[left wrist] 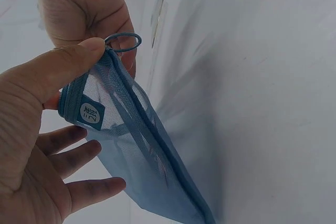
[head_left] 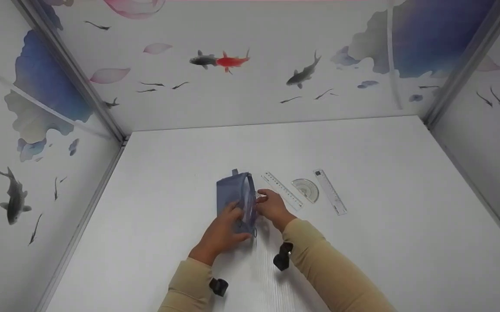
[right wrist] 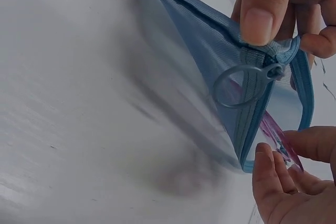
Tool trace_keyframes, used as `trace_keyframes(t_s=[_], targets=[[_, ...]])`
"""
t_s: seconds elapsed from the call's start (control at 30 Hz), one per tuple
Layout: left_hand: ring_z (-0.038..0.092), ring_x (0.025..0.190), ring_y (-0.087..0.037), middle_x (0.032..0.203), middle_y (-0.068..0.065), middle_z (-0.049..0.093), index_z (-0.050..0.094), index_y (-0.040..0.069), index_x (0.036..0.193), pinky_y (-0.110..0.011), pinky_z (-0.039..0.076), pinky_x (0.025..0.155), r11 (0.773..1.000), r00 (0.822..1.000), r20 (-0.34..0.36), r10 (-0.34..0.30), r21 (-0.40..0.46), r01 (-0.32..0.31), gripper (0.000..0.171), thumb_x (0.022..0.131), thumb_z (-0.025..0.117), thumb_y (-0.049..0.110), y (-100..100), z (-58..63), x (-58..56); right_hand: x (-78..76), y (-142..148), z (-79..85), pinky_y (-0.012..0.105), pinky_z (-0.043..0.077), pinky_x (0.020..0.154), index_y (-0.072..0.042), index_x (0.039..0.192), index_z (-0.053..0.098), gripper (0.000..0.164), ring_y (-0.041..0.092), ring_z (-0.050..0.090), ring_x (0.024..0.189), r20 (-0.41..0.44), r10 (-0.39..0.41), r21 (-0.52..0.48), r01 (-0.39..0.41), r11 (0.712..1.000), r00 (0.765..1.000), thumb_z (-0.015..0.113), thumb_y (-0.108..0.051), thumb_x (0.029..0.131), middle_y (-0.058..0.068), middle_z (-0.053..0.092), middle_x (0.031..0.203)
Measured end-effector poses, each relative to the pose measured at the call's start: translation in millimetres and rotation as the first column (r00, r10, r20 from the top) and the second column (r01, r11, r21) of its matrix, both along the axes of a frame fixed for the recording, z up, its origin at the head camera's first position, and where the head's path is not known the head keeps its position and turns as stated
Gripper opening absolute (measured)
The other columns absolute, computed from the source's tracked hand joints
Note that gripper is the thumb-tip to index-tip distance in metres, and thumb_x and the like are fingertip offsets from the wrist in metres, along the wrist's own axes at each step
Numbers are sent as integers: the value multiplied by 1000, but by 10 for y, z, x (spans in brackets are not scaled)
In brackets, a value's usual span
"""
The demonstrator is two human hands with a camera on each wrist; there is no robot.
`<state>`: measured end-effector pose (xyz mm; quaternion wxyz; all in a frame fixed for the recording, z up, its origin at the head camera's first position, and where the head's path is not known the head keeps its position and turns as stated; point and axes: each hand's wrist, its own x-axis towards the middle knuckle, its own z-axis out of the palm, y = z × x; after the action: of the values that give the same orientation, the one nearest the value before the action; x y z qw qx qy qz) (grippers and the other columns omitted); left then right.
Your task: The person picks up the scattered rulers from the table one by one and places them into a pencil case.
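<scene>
A blue mesh zipper pouch (head_left: 229, 190) stands tilted on the white table with its zipper side gaping to the right. My left hand (head_left: 220, 234) grips the pouch's edge, thumb near the round zipper pull (right wrist: 216, 92). At the opening is my right hand (head_left: 273, 209), whose thumb and fingers pinch a thin clear piece with a pink edge (right wrist: 274, 130). Part of that piece lies inside the pouch, and its full shape is hidden. A small label (left wrist: 92, 113) shows on the pouch's end.
Right of the pouch lie a clear ruler (head_left: 282, 190), a clear protractor (head_left: 307, 190) and another clear ruler (head_left: 330, 193). White panels (head_left: 250, 95) painted with fish and petals wall in the table (head_left: 388, 242) at the back and both sides.
</scene>
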<state>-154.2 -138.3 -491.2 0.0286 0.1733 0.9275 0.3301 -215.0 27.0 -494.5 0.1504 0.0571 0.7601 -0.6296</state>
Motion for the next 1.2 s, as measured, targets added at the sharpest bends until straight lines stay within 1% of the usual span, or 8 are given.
trace_keyframes(t_s=[0.2,0.43,0.63,0.8,0.93,1.03,1.1,1.2], targets=[[46,128,-42,146,-24,39,59,7,110,-51,44,98,1000,1000,-1,4,-4,-4,44,77,82,23,-8,0,6,0,-9,-25,36,53,84,10,135,44,56,28,62,101,-6,23,53,-23,998,1000,60,5,82,26,62,117],[46,129,-41,146,-24,39,58,7,110,-50,44,98,1000,1000,-8,-8,-4,8,45,77,82,24,-10,4,-3,-1,-9,-42,37,52,86,12,134,45,58,28,63,101,-9,24,82,-23,996,1000,65,2,81,26,63,116],[47,128,-41,146,-24,40,58,6,110,-50,44,98,1000,1000,-10,-6,-8,6,45,77,82,24,-12,0,-5,-5,1,-52,37,52,85,14,133,46,56,26,63,98,-10,35,93,-34,995,999,63,4,81,25,64,113],[46,128,-42,147,-23,39,58,7,108,-51,43,99,1000,1000,2,3,-8,-3,43,77,82,23,-3,6,-3,-8,6,-61,36,52,83,13,132,47,53,23,62,93,-1,46,125,-45,991,999,62,2,82,21,65,109],[46,128,-43,148,-23,38,56,10,101,-52,44,98,1000,1000,8,7,-13,-7,38,76,82,23,1,12,-1,-2,11,-74,35,52,80,12,131,49,50,22,63,91,-1,53,146,-52,988,999,61,-1,84,21,65,112],[46,128,-43,147,-23,38,54,10,98,-51,44,97,1000,1000,2,6,-19,-6,38,76,82,23,0,15,-2,-9,19,-84,34,52,78,11,129,52,49,22,63,87,-14,54,168,-51,984,998,61,-3,83,22,64,116],[45,128,-42,147,-23,38,55,9,99,-51,44,98,1000,1000,-4,3,-20,-3,38,76,82,23,-2,12,-6,-16,27,-88,33,51,75,11,128,53,48,21,62,84,-17,53,168,-49,985,998,61,-3,83,21,64,114],[44,130,-43,147,-24,39,55,8,99,-51,43,98,1000,1000,-9,-3,-21,3,39,76,83,23,-1,10,-12,-26,47,-86,31,50,72,9,129,54,48,19,60,81,-7,51,162,-49,986,999,61,-4,82,17,65,105]])
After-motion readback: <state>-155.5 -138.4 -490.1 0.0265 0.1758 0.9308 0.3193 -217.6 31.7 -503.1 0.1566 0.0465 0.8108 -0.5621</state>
